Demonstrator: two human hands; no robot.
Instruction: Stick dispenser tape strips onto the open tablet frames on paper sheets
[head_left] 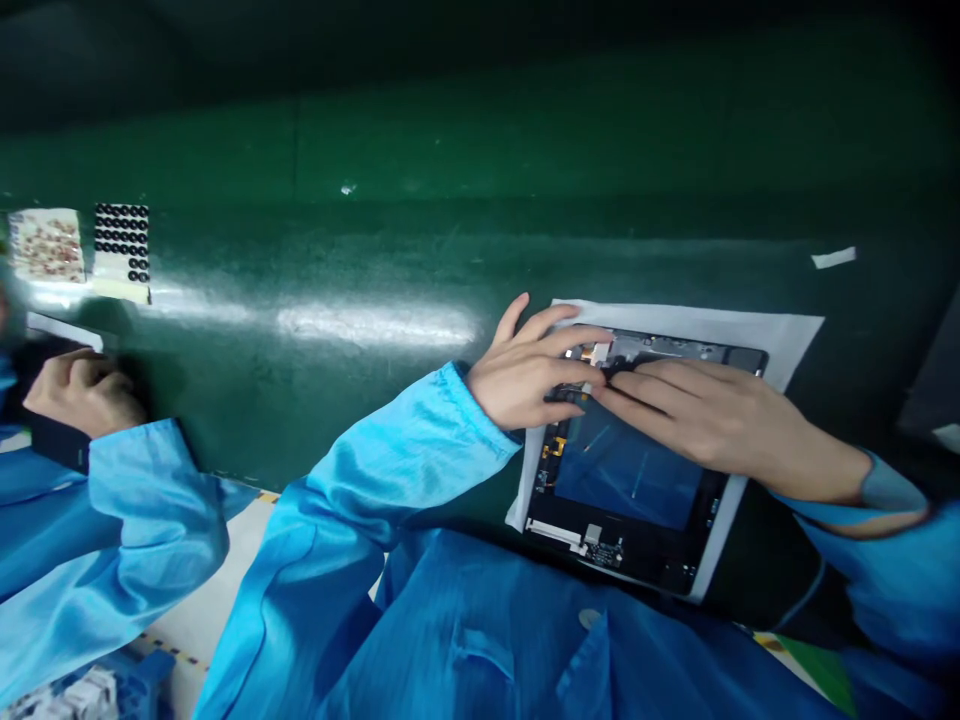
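An opened tablet (637,480), back cover off, lies on a white sheet (780,335) on the green bench, showing a blue battery and circuit parts. My left hand (529,370) rests on its upper left corner, fingers stretched toward a small connector area. My right hand (705,410) lies flat across the top of the battery, fingers extended and pressing near the same spot, fingertips almost meeting the left hand's. Neither hand visibly holds anything.
At far left, another person's hand (82,390) in a blue sleeve grips a dark object. A sheet of black rings (121,245) and a patterned sheet (46,245) lie at the back left. A white tape scrap (832,258) sits at the right.
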